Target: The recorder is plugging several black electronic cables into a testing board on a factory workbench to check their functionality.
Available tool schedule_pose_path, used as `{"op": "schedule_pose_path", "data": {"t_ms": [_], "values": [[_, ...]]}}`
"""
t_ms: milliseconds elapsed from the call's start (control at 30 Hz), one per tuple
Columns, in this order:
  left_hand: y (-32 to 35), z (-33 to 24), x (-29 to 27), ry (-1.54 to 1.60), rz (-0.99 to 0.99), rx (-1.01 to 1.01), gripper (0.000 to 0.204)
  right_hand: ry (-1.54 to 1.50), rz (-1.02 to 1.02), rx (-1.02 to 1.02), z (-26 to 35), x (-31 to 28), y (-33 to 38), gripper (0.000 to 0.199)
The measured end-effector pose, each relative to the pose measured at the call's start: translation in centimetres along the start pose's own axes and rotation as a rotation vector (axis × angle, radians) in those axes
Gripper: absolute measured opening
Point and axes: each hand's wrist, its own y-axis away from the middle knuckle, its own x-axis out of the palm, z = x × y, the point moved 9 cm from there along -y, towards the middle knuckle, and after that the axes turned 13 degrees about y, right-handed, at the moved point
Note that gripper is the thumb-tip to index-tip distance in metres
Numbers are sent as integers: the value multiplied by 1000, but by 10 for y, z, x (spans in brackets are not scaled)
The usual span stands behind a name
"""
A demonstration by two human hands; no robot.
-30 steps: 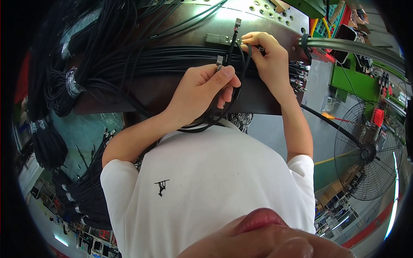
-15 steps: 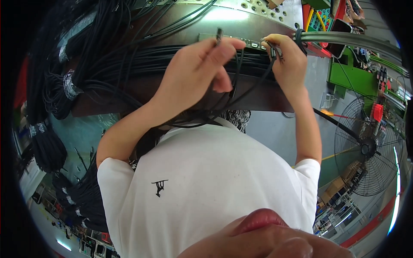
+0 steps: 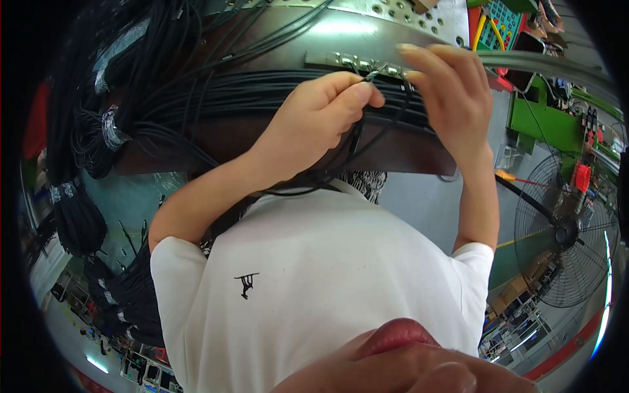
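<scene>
Between the thumb and fingers of my left hand [image 3: 321, 118] is a black cable's end, with its thin twisted wires [image 3: 373, 73] poking out past the fingertips. My right hand [image 3: 458, 98] is raised to the right of it, fingers apart and slightly curled, with no object visible in its grasp. Just beneath its thumb, another black cable end [image 3: 407, 86] stands at a narrow metal strip [image 3: 321, 59] fitted with small shiny clips. The strip lies right behind both hands. A thick row of black cables [image 3: 262, 88] runs across the table under my left hand.
The dark brown table [image 3: 177, 154] carries the cables. Tied cable coils [image 3: 113, 128] hang over its left side. At the far right are a perforated metal plate [image 3: 419, 21], yellow-handled pliers [image 3: 481, 29] and a metal rail [image 3: 537, 62]. A floor fan [image 3: 565, 232] stands to the right.
My right hand has let go of its cable end at the strip and lifted, fingers spreading. My left hand has moved slightly right and down, its cable end now angled toward the strip.
</scene>
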Motion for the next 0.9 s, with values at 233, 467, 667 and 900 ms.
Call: {"op": "schedule_pose_path", "data": {"t_ms": [233, 467, 667, 900], "values": [[13, -40, 1, -777, -16, 161, 24, 357, -30, -109, -24, -8, 14, 26], [26, -58, 110, -1138, 144, 1232, 18, -670, 169, 609, -52, 25, 70, 24], [2, -49, 94, -1445, 50, 969, 38, -438, 258, 453, -41, 52, 66, 22], [7, -33, 47, -1262, 263, 640, 33, -405, 272, 415, -46, 65, 61, 16]]}}
